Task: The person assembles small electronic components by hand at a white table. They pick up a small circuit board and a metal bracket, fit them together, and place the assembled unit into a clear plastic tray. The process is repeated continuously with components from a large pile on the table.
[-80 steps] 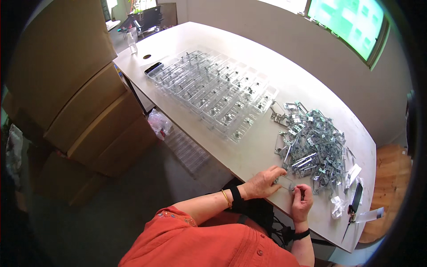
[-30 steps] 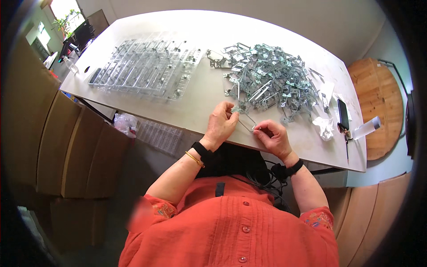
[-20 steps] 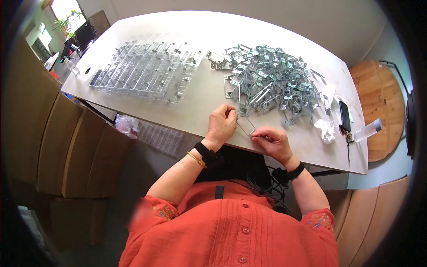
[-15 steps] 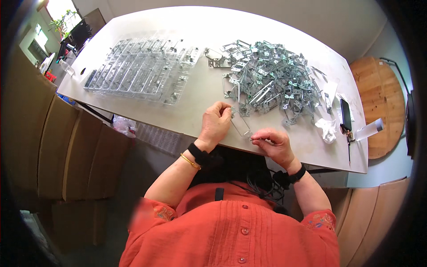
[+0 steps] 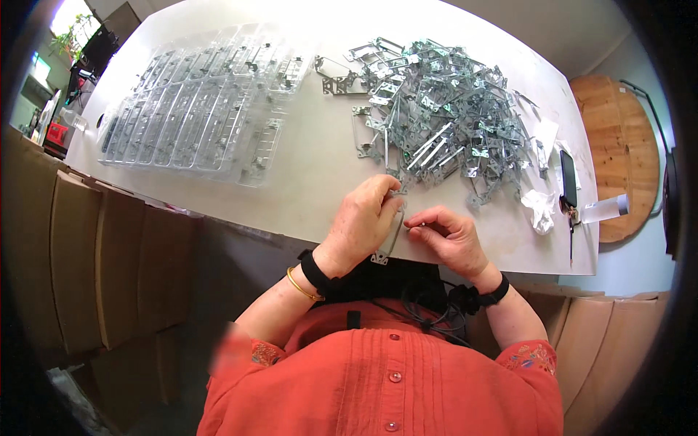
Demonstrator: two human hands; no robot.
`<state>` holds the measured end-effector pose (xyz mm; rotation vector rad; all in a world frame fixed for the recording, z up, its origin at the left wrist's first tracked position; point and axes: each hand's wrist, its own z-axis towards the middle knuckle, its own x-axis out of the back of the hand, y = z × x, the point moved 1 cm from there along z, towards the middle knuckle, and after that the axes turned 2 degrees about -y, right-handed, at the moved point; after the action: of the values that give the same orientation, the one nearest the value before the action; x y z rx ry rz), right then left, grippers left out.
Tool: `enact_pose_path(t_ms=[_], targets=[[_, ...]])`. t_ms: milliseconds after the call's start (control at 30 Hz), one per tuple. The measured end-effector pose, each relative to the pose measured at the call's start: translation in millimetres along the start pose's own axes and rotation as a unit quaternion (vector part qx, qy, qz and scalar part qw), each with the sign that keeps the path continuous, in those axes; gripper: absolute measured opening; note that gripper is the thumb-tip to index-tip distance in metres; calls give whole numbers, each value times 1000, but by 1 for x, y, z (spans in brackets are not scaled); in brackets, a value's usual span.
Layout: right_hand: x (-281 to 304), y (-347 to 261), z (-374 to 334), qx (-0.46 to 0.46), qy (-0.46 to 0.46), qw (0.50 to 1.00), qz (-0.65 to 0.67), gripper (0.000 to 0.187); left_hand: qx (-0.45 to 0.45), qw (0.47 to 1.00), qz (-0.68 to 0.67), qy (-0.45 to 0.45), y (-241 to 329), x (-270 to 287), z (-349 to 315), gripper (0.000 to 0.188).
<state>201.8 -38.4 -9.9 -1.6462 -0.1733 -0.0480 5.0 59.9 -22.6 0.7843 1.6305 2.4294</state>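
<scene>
My left hand, with a black wristband and a gold bangle, is closed on one end of a thin metal bracket. Its long wire-like side slants down past the fingers, and a small plate with holes hangs at its lower end by the table's front edge. Just right of it, my right hand pinches with thumb and forefinger; something tiny may sit at the fingertips, too small to name. Beyond both hands lies a big heap of similar metal brackets, tangled together.
Stacked clear plastic trays holding small metal parts cover the table's left side. On the right lie a crumpled white tissue, a black phone, keys and a clear cylinder. Cardboard boxes stand at the left.
The bracket has turned in my left hand, its free end swinging from beside the right fingertips to below the left hand. My left hand has shifted slightly right; the right hand no longer touches the bracket.
</scene>
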Motion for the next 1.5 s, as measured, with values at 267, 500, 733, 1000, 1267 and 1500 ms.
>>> enact_pose_path(t_ms=[267,500,733,1000,1267,1500], targets=[[3,0,6,-27,13,1000,-10,15,-4,999,-41,-17,-1,-6,-2,21],[4,4,7,-28,26,999,24,14,-57,997,45,-18,10,1,-14,40],[4,10,6,-12,42,998,46,16,-107,978,178,-5,18,-2,-31,52],[3,14,2,-17,73,994,81,15,-111,959,258,-36,22,-3,-36,64],[3,16,0,12,80,993,87,15,-109,953,282,-40,22,2,-39,64],[4,21,-1,59,89,991,86,15,-121,939,319,-36,17,1,-38,57]])
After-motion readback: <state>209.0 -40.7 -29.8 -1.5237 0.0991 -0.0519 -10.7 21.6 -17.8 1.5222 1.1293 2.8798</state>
